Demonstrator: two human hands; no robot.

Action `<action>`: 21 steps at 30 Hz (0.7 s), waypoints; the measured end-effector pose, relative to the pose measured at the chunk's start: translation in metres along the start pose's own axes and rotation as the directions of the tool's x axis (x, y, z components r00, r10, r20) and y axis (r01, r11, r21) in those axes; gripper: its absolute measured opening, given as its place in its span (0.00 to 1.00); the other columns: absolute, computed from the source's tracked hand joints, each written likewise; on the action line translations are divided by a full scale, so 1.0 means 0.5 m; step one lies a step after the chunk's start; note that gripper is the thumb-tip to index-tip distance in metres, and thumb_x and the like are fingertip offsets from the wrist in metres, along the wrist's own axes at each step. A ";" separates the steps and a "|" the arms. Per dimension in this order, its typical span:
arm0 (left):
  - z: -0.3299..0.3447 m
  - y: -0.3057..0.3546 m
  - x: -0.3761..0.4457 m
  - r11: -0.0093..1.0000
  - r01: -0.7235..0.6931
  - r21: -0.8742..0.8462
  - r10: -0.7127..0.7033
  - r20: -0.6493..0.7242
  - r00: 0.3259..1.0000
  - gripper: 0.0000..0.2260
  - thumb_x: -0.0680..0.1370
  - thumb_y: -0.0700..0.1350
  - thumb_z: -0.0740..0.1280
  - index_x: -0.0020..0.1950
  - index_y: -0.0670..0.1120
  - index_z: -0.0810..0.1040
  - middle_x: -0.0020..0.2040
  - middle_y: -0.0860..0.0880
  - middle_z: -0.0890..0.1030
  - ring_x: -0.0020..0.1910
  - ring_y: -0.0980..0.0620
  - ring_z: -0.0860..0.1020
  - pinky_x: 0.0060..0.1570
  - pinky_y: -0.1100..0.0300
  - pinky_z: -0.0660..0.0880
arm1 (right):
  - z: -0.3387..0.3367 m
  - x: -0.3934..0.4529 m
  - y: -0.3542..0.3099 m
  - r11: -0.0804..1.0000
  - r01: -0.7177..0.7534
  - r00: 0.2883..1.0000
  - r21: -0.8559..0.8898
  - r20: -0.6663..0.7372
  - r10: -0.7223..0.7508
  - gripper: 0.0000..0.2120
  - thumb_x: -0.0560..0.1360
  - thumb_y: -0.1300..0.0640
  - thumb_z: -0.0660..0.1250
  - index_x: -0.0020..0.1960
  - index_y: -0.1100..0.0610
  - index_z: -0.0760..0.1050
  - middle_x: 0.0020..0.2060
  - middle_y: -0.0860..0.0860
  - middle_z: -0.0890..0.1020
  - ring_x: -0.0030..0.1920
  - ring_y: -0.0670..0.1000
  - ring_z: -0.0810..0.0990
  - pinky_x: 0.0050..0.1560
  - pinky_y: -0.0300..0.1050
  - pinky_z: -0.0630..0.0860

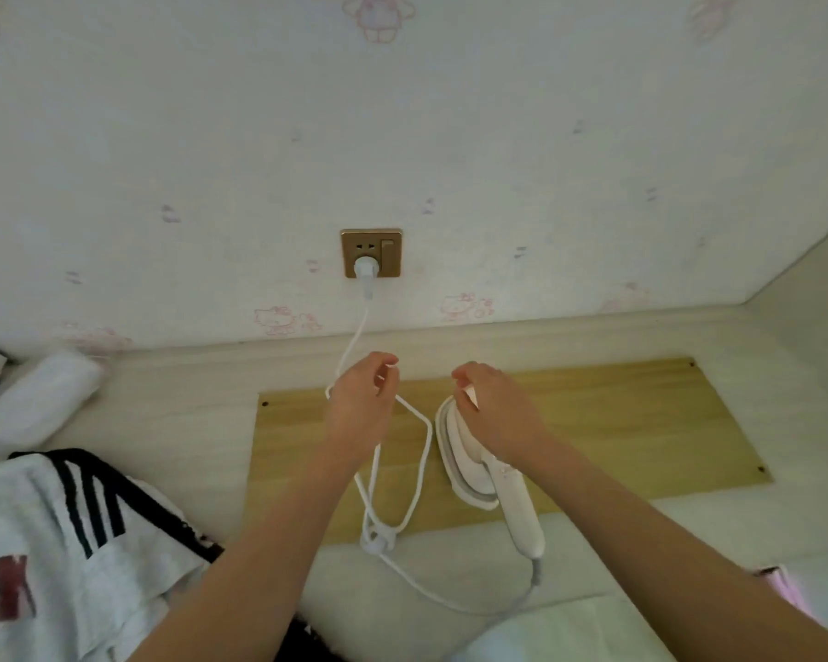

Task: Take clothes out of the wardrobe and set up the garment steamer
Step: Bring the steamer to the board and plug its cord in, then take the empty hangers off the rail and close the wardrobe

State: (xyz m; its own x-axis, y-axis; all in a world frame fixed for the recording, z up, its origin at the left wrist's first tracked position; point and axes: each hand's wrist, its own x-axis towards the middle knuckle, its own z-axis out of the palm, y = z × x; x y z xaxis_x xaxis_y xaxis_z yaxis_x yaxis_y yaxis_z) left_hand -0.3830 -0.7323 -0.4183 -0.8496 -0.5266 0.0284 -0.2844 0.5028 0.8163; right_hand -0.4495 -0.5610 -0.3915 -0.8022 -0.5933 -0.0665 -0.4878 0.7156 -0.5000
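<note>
At centre frame the white handheld garment steamer (479, 463) lies on a wooden board (641, 422), its cord (419, 475) looping left and up to a plug (365, 268) seated in the gold wall socket (372, 253). The left hand (362, 403) curls around the cord, and the right hand (495, 408) pinches the steamer's head. A white garment with black stripes (68, 542) lies at lower left.

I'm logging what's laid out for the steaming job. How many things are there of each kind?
Garment steamer, under the right hand: 1
Power cord, plugged into the wall socket, held by the left hand: 1
White garment with black stripes: 1
Wooden board: 1
Rolled white bundle: 1
Total: 5
</note>
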 end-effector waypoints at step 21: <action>0.246 0.121 -0.565 0.746 -0.608 0.272 0.482 0.409 0.775 0.12 0.77 0.44 0.61 0.56 0.46 0.80 0.43 0.51 0.82 0.44 0.48 0.79 0.38 0.52 0.78 | -0.001 -0.679 0.207 0.946 -0.312 0.945 -0.083 -0.129 0.300 0.16 0.81 0.52 0.55 0.67 0.54 0.68 0.59 0.50 0.76 0.61 0.52 0.73 0.56 0.44 0.71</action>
State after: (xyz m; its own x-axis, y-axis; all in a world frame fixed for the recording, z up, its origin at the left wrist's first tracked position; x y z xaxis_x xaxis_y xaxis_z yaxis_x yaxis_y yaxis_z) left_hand -0.2149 -0.4691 -0.4479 -0.9771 0.1149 0.1792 0.1835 0.8815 0.4351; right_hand -0.2276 -0.2853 -0.4203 -0.9490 -0.2983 -0.1019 -0.2399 0.8931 -0.3806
